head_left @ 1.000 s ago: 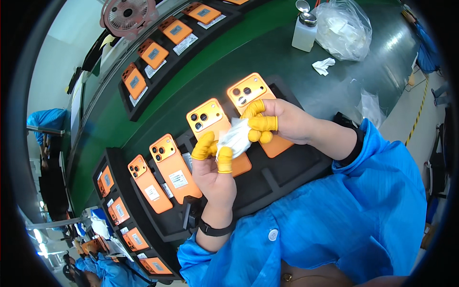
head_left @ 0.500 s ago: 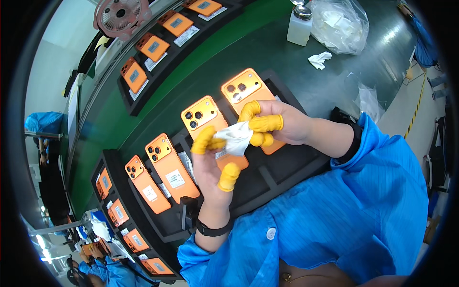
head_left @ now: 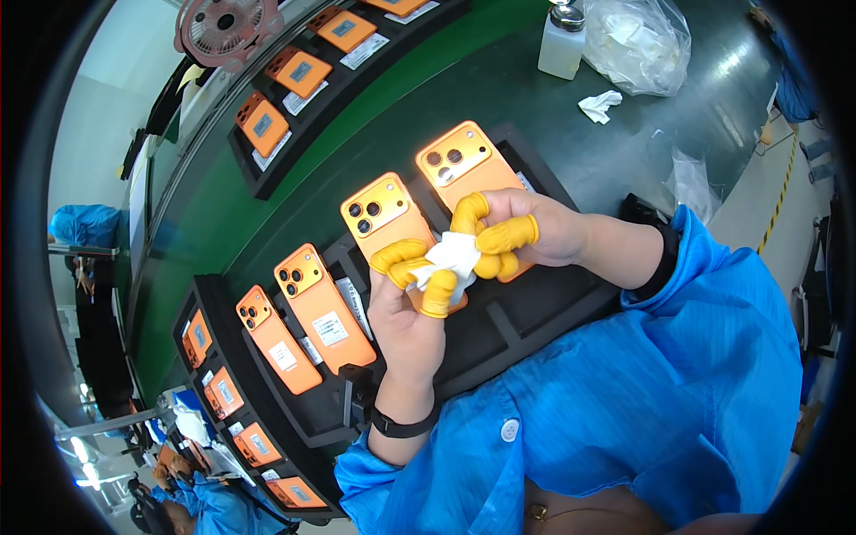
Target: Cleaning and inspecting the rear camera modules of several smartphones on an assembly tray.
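Observation:
Between my hands is a crumpled white wipe (head_left: 456, 253), held just above the phones. My left hand (head_left: 412, 308), in yellow finger cots, closes its thumb and fingers on the wipe's left end. My right hand (head_left: 513, 234), also in yellow finger cots, pinches the other end with curled fingers. Beneath them a black tray (head_left: 490, 330) holds orange phones, backs up: one phone (head_left: 464, 165) under my right hand, another phone (head_left: 385, 214) behind my left. Further left lie a phone (head_left: 323, 312) and a phone (head_left: 278, 343), each with a white label on its back.
More black trays of orange phones stand at the back (head_left: 299, 76) and at the left (head_left: 227, 397). At the back right are a pump bottle (head_left: 562, 45), a plastic bag of wipes (head_left: 637, 45) and a loose crumpled wipe (head_left: 599, 106). A pink fan (head_left: 225, 27) stands at the far left.
My left fingers and thumb have closed onto the wipe, which is now more bunched up between both hands. The trays appear slightly shifted in the view.

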Available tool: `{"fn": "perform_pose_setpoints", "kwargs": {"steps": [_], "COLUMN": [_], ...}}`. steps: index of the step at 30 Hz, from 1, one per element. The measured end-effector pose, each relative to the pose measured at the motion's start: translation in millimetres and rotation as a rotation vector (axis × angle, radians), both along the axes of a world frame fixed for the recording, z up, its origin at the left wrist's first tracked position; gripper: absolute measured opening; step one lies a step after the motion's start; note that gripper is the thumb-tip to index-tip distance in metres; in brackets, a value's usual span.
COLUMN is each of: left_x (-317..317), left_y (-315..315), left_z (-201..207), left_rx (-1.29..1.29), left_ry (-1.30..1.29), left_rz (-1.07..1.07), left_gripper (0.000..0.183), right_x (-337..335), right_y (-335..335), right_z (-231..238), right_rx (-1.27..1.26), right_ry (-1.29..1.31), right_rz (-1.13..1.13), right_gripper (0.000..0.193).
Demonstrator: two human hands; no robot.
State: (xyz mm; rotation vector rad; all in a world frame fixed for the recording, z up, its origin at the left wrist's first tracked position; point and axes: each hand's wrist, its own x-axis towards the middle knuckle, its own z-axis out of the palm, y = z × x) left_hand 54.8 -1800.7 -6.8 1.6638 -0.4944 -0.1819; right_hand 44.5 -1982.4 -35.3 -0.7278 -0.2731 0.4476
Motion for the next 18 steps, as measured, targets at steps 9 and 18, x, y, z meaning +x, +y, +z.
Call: {"fn": "perform_pose_setpoints", "kwargs": {"steps": [9,18], "left_x": [5.7,13.2], "left_y": [9.3,18.7], "left_z": [2.1,6.3], "left_rx": [-0.423,-0.628], "left_ry": [0.157,0.364], "left_rz": [0.13,-0.101], "left_gripper": [0.023,0.04], "right_x": [5.5,6.1], "right_y": [1.6,-2.4], "right_z": [-6.7,-11.0], "right_rx": [0.233,0.079], "right_ry": [0.007,-0.1], "right_rz": [-0.196,-0.264], "right_gripper": [0.013,0.013]}}
